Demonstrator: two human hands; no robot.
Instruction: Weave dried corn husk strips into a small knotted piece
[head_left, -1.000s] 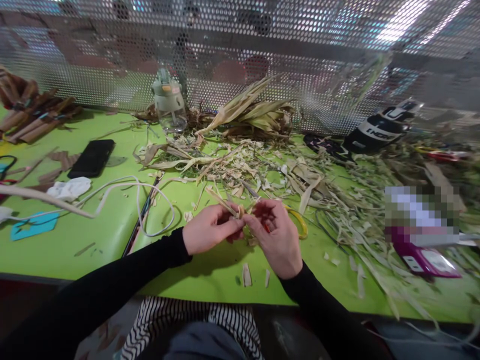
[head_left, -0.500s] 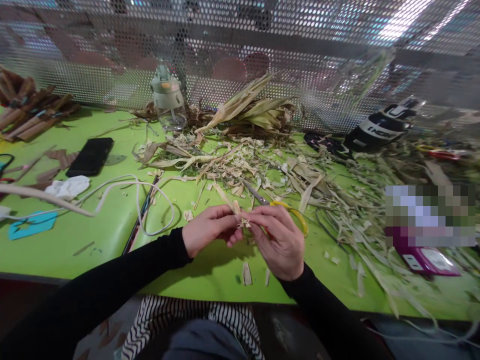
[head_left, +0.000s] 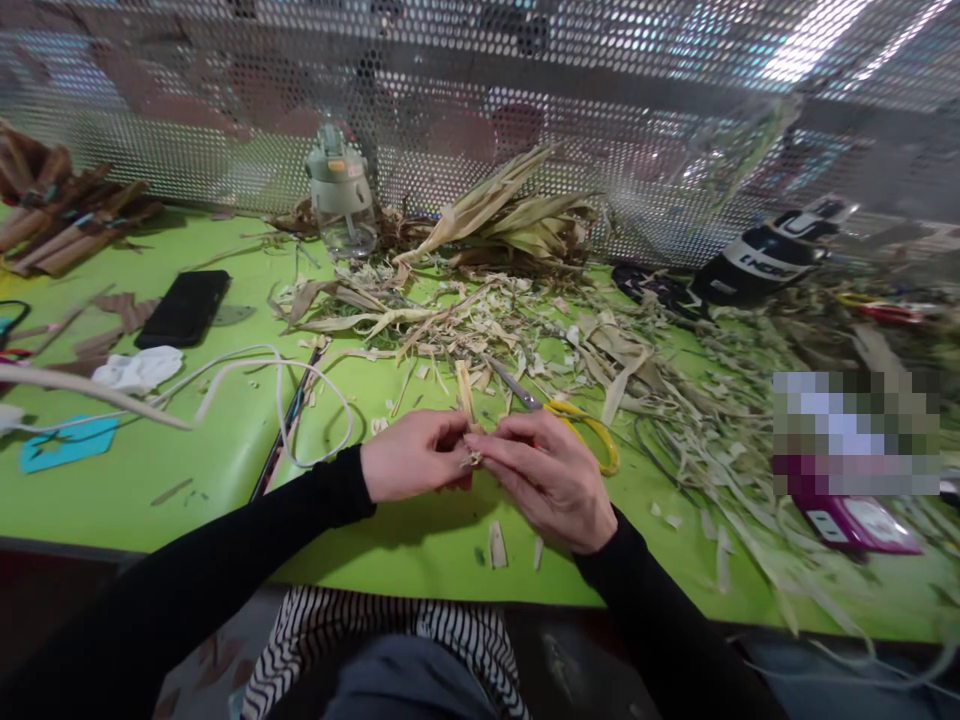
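Observation:
Between my two hands is a small piece of dried corn husk (head_left: 466, 393), its pale strip pointing away from me and a frayed end showing near the fingertips. My left hand (head_left: 412, 455) pinches it from the left, fingers curled. From the right, my right hand (head_left: 551, 478) closes thumb and fingertips on the same piece. Just beyond the right hand lie scissors with yellow handles (head_left: 592, 425), blades pointing away to the left. Two short husk scraps, one of them a pale strip (head_left: 497, 546), rest on the green table (head_left: 420, 560) below the hands.
Husk scraps (head_left: 517, 320) cover the table's middle and right. Behind them lie a husk bundle (head_left: 495, 215), a clear bottle (head_left: 343, 200) and a black bottle (head_left: 765, 260). To the left are a phone (head_left: 184, 308), a white cable (head_left: 351, 420) and a blue card (head_left: 69, 445).
The husk strip has swung from leaning left to nearly straight away from me. My hands have drawn together, with the right fingertips shifted slightly left over the piece.

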